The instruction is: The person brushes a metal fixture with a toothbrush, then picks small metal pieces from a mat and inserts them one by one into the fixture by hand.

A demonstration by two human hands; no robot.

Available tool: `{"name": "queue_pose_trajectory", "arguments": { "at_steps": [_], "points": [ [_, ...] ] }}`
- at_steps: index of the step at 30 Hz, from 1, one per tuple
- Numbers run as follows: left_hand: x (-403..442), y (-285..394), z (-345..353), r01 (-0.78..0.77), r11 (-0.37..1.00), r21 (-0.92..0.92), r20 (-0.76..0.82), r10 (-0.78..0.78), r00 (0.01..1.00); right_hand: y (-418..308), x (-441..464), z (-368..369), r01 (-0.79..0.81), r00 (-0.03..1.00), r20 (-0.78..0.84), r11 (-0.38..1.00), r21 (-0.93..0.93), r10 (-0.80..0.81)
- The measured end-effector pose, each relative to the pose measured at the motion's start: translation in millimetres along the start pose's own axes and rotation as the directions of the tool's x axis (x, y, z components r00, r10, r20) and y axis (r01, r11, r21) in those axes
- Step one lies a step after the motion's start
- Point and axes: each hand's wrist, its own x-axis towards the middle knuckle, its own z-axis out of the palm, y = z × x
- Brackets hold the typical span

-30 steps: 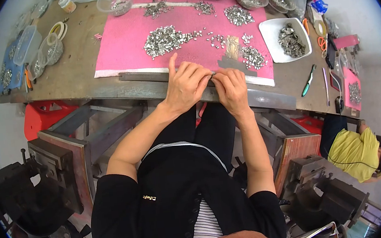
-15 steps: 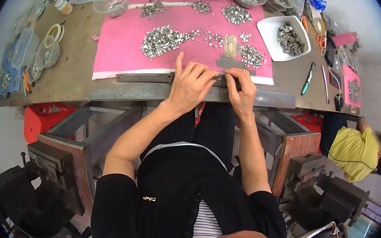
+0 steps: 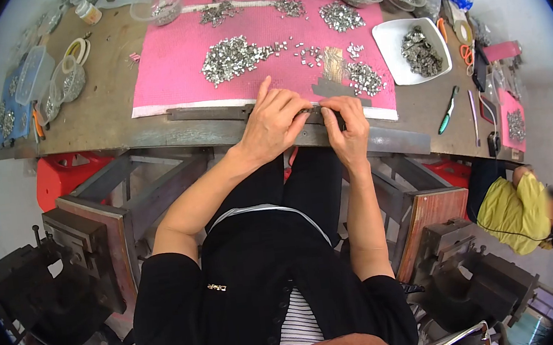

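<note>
My left hand is at the front edge of the bench, its index finger raised while the thumb and other fingers pinch together. Close by on the right, my right hand has its fingers and thumb closed at the same spot. Whatever small dark piece sits between the fingertips is mostly hidden. A long dark metal bar runs along the bench edge and passes behind my hands. Just beyond them lie a flat grey metal plate and a tan patch of thin strips.
A pink mat carries several heaps of small shiny metal pieces. To the right are a white dish of darker parts, a toothbrush and orange-handled scissors. Plastic tubs stand left. A person in yellow sits at right.
My right fingers have shifted slightly left, closer to my left fingertips, and curl more. My left hand keeps nearly the same pose. The person in yellow has moved their head and arm a little.
</note>
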Motion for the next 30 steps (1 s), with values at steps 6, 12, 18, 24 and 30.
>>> {"name": "queue_pose_trajectory", "arguments": {
  "at_steps": [6, 12, 18, 24, 30],
  "points": [
    [0, 0, 0, -0.043, 0.999, 0.032, 0.008, 0.042, 0.999, 0, -2, 4, 0.025, 0.999, 0.03, 0.996, -0.082, -0.023],
    [1, 2, 1, -0.023, 0.997, 0.07, 0.04, 0.021, 0.999, -1, -3, 5, 0.061, 0.997, 0.048, 0.99, -0.124, -0.055],
    [-3, -2, -2, 0.003, 1.0, -0.009, -0.001, -0.003, 1.0, -4, -7, 7, 0.203, 0.979, 0.03, 0.96, -0.194, -0.201],
    [-2, 1, -4, -0.027, 0.999, 0.04, 0.013, 0.027, 1.0, -3, -8, 13, 0.273, 0.962, 0.041, 0.926, -0.261, -0.272],
    [1, 2, -2, -0.041, 0.993, 0.114, 0.028, 0.038, 0.999, -2, 2, 6, 0.404, 0.915, 0.144, 0.86, -0.312, -0.378]
  ]
}}
